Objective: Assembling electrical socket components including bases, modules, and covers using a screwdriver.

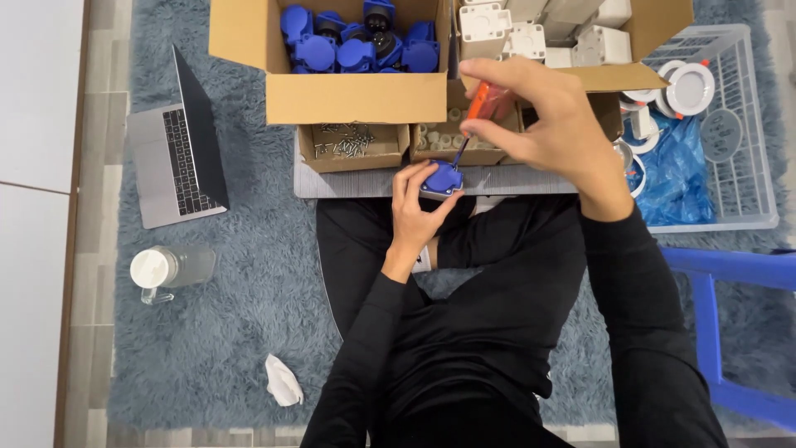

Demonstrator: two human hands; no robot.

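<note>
My left hand (417, 211) holds a small blue plastic socket part (442, 179) just above my lap, fingers wrapped around its lower side. My right hand (543, 124) grips a screwdriver with an orange-red handle (483, 103); its dark shaft slants down to the blue part's top. Both sleeves are black. Just beyond the hands sit a small cardboard tray of screws (352, 146) and another tray of small white pieces (452, 139).
A large cardboard box (356, 98) holds several blue socket parts; a second box (655, 25) holds white parts. A white wire basket (742, 124) with round white fittings and blue plastic stands right. An open laptop (178, 153), a lidded jar (170, 267), crumpled tissue (283, 382) and a blue stool (730, 274) lie on the grey rug.
</note>
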